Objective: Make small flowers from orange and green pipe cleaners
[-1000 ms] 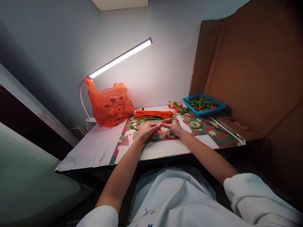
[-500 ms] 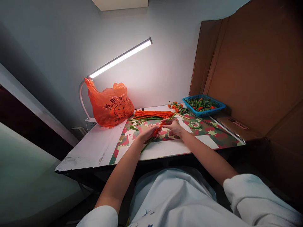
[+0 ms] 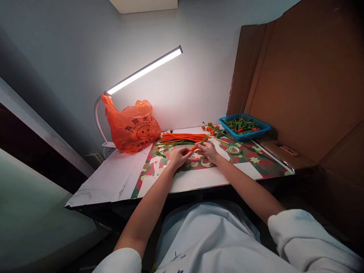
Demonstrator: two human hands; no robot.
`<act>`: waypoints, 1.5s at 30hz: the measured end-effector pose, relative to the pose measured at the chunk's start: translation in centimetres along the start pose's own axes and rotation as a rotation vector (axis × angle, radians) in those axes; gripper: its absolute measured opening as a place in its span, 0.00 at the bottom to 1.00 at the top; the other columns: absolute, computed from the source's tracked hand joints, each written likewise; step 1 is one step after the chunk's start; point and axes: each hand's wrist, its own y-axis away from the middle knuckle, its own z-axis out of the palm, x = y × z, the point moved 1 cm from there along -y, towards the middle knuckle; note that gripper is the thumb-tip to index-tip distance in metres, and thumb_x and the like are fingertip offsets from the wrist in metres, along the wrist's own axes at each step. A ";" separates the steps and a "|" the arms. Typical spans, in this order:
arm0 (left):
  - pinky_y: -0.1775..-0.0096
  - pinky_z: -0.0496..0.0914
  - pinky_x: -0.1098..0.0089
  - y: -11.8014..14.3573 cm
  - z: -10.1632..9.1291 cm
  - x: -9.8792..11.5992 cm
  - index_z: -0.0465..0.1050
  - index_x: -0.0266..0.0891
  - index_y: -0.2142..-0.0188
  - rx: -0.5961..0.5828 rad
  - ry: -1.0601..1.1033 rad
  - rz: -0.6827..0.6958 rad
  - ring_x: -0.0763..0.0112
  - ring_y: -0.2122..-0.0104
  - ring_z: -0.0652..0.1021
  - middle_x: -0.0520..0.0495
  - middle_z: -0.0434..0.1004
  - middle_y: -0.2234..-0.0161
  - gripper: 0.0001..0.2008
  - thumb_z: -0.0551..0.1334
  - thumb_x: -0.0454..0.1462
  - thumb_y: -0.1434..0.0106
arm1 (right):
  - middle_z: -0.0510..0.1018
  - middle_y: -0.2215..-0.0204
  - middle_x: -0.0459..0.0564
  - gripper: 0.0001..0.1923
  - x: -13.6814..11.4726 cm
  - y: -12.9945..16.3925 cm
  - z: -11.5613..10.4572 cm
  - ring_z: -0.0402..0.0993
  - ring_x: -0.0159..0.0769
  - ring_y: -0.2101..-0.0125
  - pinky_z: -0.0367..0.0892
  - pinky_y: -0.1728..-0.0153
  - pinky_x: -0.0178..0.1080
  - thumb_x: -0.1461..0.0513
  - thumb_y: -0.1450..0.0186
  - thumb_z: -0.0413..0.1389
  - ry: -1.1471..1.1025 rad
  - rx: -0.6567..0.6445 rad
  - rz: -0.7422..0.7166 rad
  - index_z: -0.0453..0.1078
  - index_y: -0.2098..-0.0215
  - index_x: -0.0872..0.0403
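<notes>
My left hand (image 3: 178,157) and my right hand (image 3: 208,151) meet over a patterned red-and-green mat (image 3: 250,161) in the middle of the table. Together they pinch a thin green stem with an orange wrapped part (image 3: 193,148) between the fingertips; the stem's tip pokes up toward the back. Just behind my hands lies a bundle of orange sticks (image 3: 184,136), with a bunch of green stems (image 3: 170,144) below it. A roll of green tape (image 3: 234,149) lies flat to the right of my right hand.
An orange plastic bag (image 3: 131,127) stands at the back left under a lit desk lamp (image 3: 145,70). A blue basket (image 3: 245,127) of green and orange pieces sits back right, with orange flower sprigs (image 3: 211,127) beside it. A cardboard wall (image 3: 301,76) closes the right side.
Both hands have shifted slightly toward the back of the table. The long green stem that trailed down from my left hand is now hidden behind it.
</notes>
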 end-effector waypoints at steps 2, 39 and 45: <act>0.75 0.55 0.73 0.1 0.0 0.1 0.72 0.38 0.77 0.072 -0.108 0.100 0.76 0.79 0.61 0.54 0.65 0.82 0.13 0.68 0.44 0.49 | 0.78 0.76 0.49 0.15 0.2 -0.1 -0.1 0.75 0.31 0.76 0.70 0.74 0.31 0.56 0.47 0.67 0.013 0.032 0.055 0.68 0.72 0.55; 0.81 0.56 0.77 0.5 -0.1 1.2 0.67 0.34 0.72 -0.399 0.488 -0.414 0.82 0.84 0.63 0.58 0.57 0.83 0.24 0.68 0.53 0.50 | 0.78 0.77 0.45 0.18 -0.1 -0.2 -0.6 0.75 0.34 0.72 0.70 0.64 0.38 0.60 0.64 0.72 0.076 -0.126 -0.200 0.75 0.76 0.54; 0.81 0.56 0.76 0.4 0.0 1.0 0.70 0.33 0.70 -0.350 0.418 -0.386 0.82 0.84 0.64 0.56 0.61 0.82 0.22 0.67 0.52 0.47 | 0.79 0.74 0.45 0.20 0.0 -0.4 -0.7 0.76 0.35 0.70 0.71 0.63 0.39 0.61 0.64 0.72 0.019 -0.118 -0.204 0.75 0.72 0.54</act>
